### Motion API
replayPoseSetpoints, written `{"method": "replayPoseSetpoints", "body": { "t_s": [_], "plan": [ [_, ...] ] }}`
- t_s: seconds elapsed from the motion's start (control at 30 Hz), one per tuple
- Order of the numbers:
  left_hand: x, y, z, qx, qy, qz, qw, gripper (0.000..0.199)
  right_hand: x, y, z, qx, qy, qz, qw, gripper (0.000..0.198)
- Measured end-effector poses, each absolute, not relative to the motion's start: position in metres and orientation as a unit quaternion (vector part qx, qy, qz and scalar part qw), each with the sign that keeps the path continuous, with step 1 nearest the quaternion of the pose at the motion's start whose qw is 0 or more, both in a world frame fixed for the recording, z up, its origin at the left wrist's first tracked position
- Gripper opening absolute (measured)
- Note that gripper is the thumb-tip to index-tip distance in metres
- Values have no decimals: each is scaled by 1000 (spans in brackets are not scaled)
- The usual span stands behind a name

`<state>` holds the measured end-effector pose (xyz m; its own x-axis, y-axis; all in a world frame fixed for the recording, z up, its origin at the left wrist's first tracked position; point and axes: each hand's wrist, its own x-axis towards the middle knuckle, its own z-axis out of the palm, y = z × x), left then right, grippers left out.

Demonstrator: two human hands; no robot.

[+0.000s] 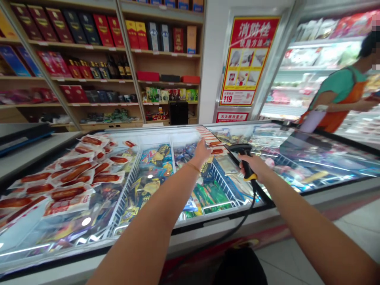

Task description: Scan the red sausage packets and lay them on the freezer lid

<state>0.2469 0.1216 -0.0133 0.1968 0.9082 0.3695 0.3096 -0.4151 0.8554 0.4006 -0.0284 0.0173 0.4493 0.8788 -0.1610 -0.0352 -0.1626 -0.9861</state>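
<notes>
My right hand (257, 166) is closed round the handle of a black handheld barcode scanner (242, 149) with yellow trim. Its cable hangs down over the freezer's front edge. Stretched forward over the glass, my left hand (202, 153) is beside a row of packed sausages (217, 151) on the lid. Its fingers are small and partly hidden, so I cannot make out whether it grips a packet. A large pile of clear-packed sausages (75, 172) lies on the glass at the left.
The chest freezer (208, 226) has wire baskets (130, 182) of bagged food under its glass. Shelves (169, 57) of boxes and bottles stand behind. A person in an orange apron (341, 99) stands at the right, near a lit display fridge (282, 97).
</notes>
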Motion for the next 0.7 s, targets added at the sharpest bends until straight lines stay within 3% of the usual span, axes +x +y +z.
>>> {"method": "replayPoseSetpoints", "body": {
  "t_s": [0.27, 0.5, 0.7],
  "plan": [
    [163, 149, -9, 673, 654, 322, 126, 67, 357, -11, 26, -592, -373, 456, 550, 12],
    [27, 171, -11, 608, 759, 232, -34, 50, 283, 7, 35, -518, -436, 511, 530, 15],
    [-21, 182, -8, 589, 787, 177, -43, 47, 272, 12, 14, -521, -439, 546, 488, 13]
  ]
}}
